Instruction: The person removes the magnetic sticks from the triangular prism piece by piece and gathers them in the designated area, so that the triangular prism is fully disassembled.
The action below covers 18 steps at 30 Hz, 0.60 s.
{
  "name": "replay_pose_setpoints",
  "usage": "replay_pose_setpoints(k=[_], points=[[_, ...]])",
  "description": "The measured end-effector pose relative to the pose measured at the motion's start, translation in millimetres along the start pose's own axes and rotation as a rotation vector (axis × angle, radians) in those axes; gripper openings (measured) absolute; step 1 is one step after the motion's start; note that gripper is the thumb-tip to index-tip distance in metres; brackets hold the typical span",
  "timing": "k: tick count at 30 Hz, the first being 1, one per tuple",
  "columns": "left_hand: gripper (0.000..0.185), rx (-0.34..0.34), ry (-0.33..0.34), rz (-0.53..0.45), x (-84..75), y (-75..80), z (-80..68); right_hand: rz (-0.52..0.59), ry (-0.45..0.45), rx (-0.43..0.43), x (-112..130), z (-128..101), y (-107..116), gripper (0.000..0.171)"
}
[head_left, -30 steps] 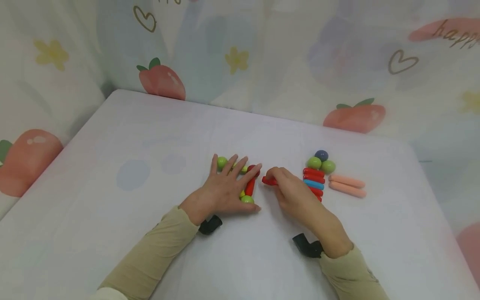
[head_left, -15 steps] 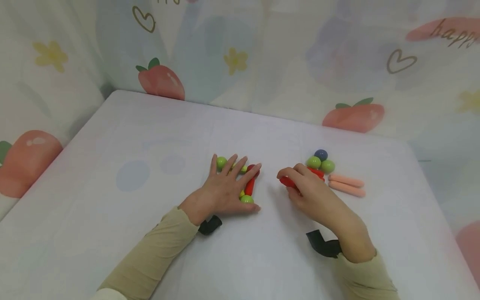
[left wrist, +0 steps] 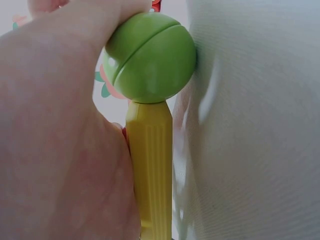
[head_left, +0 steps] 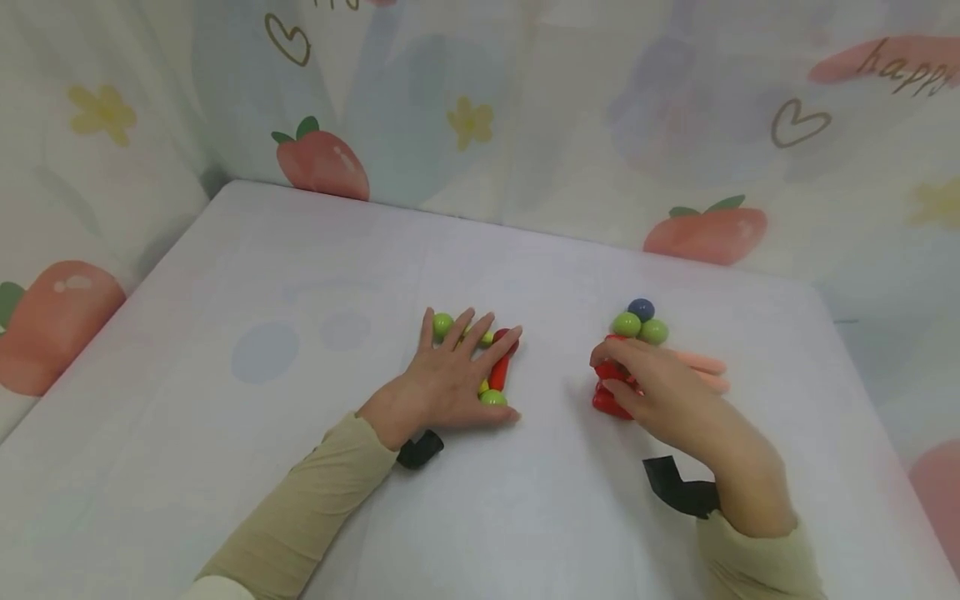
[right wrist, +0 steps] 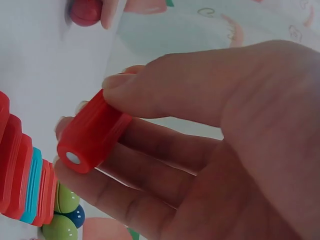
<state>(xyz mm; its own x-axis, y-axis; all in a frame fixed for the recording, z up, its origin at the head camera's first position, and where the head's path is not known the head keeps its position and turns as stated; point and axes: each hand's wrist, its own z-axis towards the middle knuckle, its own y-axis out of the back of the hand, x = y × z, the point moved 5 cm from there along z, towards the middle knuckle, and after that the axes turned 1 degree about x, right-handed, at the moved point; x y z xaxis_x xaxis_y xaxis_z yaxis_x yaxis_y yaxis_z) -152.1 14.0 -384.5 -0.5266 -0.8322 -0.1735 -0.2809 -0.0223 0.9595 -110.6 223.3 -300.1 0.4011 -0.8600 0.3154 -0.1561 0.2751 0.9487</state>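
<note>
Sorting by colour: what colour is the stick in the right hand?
Red stick, clearest in the right wrist view.

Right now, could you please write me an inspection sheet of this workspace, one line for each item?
Surface: white table, covered with cloth.
Job's things: red stick pinched in the right hand; frame of sticks and green balls lying under the left hand.
Clutter: row of red and blue sticks, ball cluster, two pink sticks.
Grippers: right hand holds the red stick beside the row; left hand rests flat, fingers spread.
Cables: nothing seen; black wrist straps only.
Surroundings: curtain printed with strawberries, flowers and hearts.
</note>
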Motion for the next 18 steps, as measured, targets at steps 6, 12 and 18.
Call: replay_pose_setpoints(k=[6, 12, 18], points=[[0.097, -0.008, -0.004, -0.004, 0.7, 0.2, -0.5, -0.011, -0.022, 0.063, -0.2, -0.9, -0.8, 0.019], [0.097, -0.012, -0.001, -0.003, 0.9, 1.0, -0.2, 0.033, -0.148, 0.172, -2.4, -0.5, -10.6, 0.027], [0.098, -0.006, 0.001, -0.003, 0.4, 0.5, 0.3, -0.016, -0.136, 0.217, 1.4, 0.9, -24.1, 0.021]])
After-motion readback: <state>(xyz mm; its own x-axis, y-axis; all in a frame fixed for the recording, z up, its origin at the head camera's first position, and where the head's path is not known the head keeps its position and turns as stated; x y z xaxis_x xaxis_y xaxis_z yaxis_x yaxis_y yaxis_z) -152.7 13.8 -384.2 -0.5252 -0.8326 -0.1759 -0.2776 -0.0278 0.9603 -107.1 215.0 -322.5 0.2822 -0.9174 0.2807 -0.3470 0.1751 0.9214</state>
